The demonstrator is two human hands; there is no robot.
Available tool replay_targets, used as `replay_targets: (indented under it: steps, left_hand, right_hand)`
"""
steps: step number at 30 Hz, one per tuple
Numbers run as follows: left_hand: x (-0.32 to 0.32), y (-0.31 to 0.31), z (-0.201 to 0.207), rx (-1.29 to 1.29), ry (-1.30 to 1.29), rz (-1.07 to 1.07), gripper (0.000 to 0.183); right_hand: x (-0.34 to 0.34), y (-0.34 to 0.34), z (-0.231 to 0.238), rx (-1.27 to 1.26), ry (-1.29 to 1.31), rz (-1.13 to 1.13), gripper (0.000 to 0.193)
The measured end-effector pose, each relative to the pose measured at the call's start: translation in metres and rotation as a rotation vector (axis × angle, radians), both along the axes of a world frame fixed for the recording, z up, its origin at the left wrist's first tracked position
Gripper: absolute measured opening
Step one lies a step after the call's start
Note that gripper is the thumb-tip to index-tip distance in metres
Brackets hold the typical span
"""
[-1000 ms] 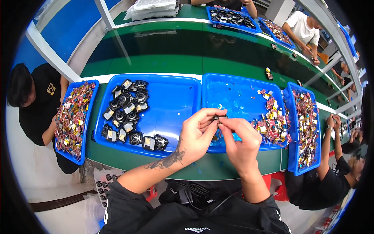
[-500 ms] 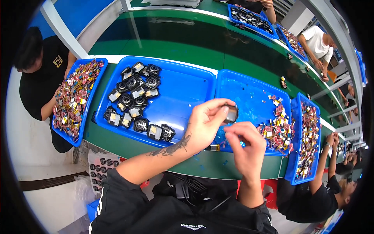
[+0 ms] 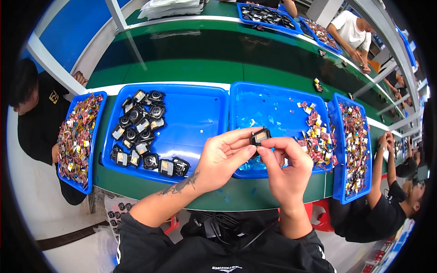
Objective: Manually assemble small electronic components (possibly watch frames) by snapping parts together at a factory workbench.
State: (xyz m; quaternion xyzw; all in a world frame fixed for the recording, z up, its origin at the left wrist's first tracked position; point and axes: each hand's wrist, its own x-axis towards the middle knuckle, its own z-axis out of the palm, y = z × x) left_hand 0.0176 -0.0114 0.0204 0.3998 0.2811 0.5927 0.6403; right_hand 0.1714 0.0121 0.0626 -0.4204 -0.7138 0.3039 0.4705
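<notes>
A black watch case [image 3: 260, 137] with a pale rectangular part inside is held up between my hands, over the right-hand blue tray [image 3: 268, 93]. My left hand [image 3: 224, 157] grips it from the left, fingers behind and thumb stretched toward its lower edge. My right hand [image 3: 290, 169] pinches at its lower right side with thumb and forefinger; whether a small part sits between those fingertips is hidden. Small circuit boards with batteries [image 3: 318, 136] are heaped at that tray's right end. Several similar watch cases [image 3: 136, 123] lie in the left blue tray [image 3: 207, 93].
Narrow blue bins of circuit boards stand at far left [image 3: 82, 141] and right [image 3: 355, 150]. A green conveyor belt [image 3: 182, 59] runs behind the trays, with loose boards on it. Co-workers sit on both sides and across. A bag of watch cases [image 3: 117, 211] hangs below the table's left.
The watch case has turned, so its inside with the pale part now shows. My right hand has moved up to touch it. The whole view has shifted slightly.
</notes>
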Motion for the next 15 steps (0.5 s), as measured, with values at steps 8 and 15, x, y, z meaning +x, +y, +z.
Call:
replay_targets:
  steps: [8, 15]
  left_hand:
    - [0.0008, -0.0046, 0.0016, 0.021, 0.099, 0.013, 0.043]
    - [0.0009, -0.0062, 0.0005, 0.042, 0.117, 0.015, 0.042]
  right_hand:
    - [0.002, 0.0035, 0.0076, -0.009, -0.053, 0.038, 0.012]
    - [0.0028, 0.0043, 0.0096, 0.003, -0.072, 0.057, 0.012]
